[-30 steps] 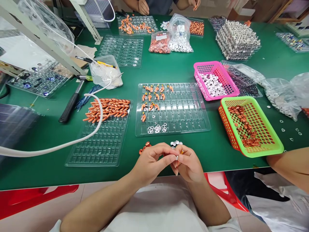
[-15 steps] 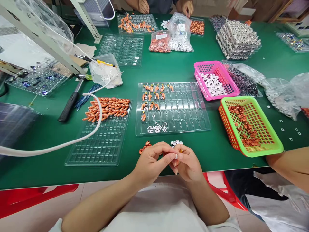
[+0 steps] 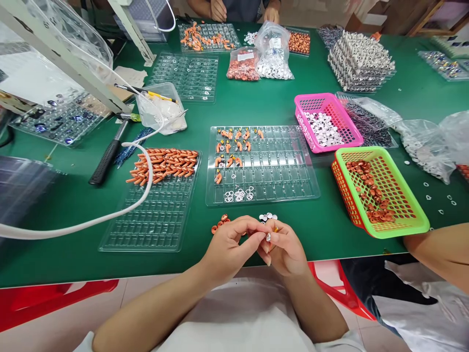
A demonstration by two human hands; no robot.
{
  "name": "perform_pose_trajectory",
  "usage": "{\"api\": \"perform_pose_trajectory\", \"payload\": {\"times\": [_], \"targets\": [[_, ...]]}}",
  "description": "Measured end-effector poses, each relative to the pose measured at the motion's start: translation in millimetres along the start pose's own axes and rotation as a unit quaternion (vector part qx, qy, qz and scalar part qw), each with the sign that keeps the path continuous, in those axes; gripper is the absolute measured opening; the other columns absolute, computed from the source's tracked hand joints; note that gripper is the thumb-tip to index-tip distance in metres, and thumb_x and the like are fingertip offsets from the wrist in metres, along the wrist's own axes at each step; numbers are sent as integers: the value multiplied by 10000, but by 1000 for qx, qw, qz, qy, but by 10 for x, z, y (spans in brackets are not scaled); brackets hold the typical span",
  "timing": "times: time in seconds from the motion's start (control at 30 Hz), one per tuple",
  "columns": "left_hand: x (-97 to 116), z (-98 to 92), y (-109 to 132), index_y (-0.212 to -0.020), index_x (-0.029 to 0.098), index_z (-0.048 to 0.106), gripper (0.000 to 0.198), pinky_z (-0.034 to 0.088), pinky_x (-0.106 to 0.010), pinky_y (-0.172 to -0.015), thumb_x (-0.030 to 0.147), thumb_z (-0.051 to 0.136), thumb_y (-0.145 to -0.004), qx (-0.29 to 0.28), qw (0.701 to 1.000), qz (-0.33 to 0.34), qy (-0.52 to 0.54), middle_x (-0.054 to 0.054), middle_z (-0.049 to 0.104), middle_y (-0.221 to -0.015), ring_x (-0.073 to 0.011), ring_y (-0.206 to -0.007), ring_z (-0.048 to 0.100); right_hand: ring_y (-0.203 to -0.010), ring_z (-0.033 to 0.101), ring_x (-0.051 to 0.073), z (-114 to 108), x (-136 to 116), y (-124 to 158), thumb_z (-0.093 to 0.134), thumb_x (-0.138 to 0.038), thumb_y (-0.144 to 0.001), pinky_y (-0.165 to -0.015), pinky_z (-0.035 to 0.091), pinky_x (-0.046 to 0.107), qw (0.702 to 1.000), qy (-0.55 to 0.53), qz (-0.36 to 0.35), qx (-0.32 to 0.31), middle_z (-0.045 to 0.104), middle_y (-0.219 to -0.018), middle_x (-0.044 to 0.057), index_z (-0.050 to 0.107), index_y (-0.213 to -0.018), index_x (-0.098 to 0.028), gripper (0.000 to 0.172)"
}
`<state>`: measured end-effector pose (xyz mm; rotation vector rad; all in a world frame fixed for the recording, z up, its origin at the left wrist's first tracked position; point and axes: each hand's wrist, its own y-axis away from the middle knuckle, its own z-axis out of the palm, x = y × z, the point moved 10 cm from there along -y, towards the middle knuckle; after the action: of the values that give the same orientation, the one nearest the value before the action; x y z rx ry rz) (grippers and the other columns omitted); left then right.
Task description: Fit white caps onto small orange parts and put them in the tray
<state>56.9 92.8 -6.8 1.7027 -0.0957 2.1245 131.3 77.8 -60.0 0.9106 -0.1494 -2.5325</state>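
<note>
My left hand (image 3: pixel 229 247) and my right hand (image 3: pixel 286 249) meet at the near table edge, fingertips pinched together on a tiny white and orange part (image 3: pixel 268 236). Just beyond them lie a small pile of orange rings (image 3: pixel 220 223) and a few white discs (image 3: pixel 267 216). A clear compartment tray (image 3: pixel 278 171) sits ahead, with orange pieces (image 3: pixel 234 146) in its upper left cells and white rings (image 3: pixel 239 195) near its front. What the right hand's curled fingers hold besides the small part is hidden.
Another clear tray (image 3: pixel 157 220) with rows of orange pieces (image 3: pixel 164 164) lies left, crossed by a white hose (image 3: pixel 110 215). A hammer (image 3: pixel 106 159), pink basket (image 3: pixel 322 102), green basket (image 3: pixel 403 195), bags (image 3: pixel 273 54) and another person's hands (image 3: pixel 218 10) are farther off. A co-worker's arm (image 3: pixel 439 249) is at right.
My hands stay together at the table edge, with only slight finger shifts. The far person's hand moved left along the table's back edge.
</note>
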Motion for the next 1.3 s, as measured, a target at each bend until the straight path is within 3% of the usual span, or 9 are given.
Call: {"api": "perform_pose_trajectory", "payload": {"times": [0.1, 0.23, 0.53, 0.83, 1.07, 1.2, 1.3], "targets": [[123, -79, 13, -915, 151, 702, 117, 574, -291, -682, 169, 589, -888, 24, 994, 40, -98, -43, 711, -765, -158, -704, 686, -409, 539, 80, -5, -61, 3, 742, -300, -793, -380, 453, 173, 1000, 0, -12, 0, 608, -573, -24, 602, -698, -162, 218], [345, -74, 54, -855, 166, 708, 108, 531, -247, -700, 108, 618, -845, 32, 963, 135, -229, -32, 721, -773, -133, -725, 656, -452, 574, 91, -32, -141, 13, 746, -292, -795, -404, 478, 180, 998, 43, -29, 22, 617, -601, -15, 627, -690, -155, 210], [436, -7, 121, -862, 169, 688, 133, 493, -223, -701, 76, 593, -861, 25, 927, 210, -310, -27, 719, -768, -120, -745, 653, -492, 590, 99, -76, -179, 31, 766, -330, -785, -442, 512, 193, 992, 104, -43, 54, 634, -626, -10, 653, -700, -164, 219], [468, 13, 91, -769, 179, 640, 143, 444, -239, -702, 84, 579, -856, 13, 908, 210, -362, 8, 686, -720, -114, -712, 624, -487, 596, 103, -122, -154, 46, 757, -326, -788, -466, 536, 213, 985, 154, -32, 72, 642, -619, -11, 644, -703, -166, 213], [409, 10, 59, -740, 183, 606, 138, 439, -237, -624, 100, 542, -829, -1, 900, 184, -395, -7, 648, -714, -131, -687, 596, -438, 549, 96, -41, -15, 23, 798, -335, -741, -380, 484, 191, 996, 81, 25, 24, 621, -568, -17, 613, -684, -163, 259], [559, -149, -52, -748, 179, 584, 131, 458, -251, -655, 108, 517, -836, 37, 876, 188, -443, -15, 638, -743, -136, -696, 588, -429, 527, 85, 14, -26, 54, 791, -316, -752, -361, 462, 183, 998, 57, 37, -5, 609, -584, -16, 590, -680, -158, 266], [755, -344, -260, -748, 175, 567, 121, 459, -274, -670, 126, 500, -835, 80, 834, 201, -508, -24, 633, -752, -153, -710, 587, -421, 531, 82, 30, -62, 78, 783, -303, -762, -364, 454, 182, 998, 62, 31, -12, 605, -587, -15, 587, -683, -155, 258]]}}
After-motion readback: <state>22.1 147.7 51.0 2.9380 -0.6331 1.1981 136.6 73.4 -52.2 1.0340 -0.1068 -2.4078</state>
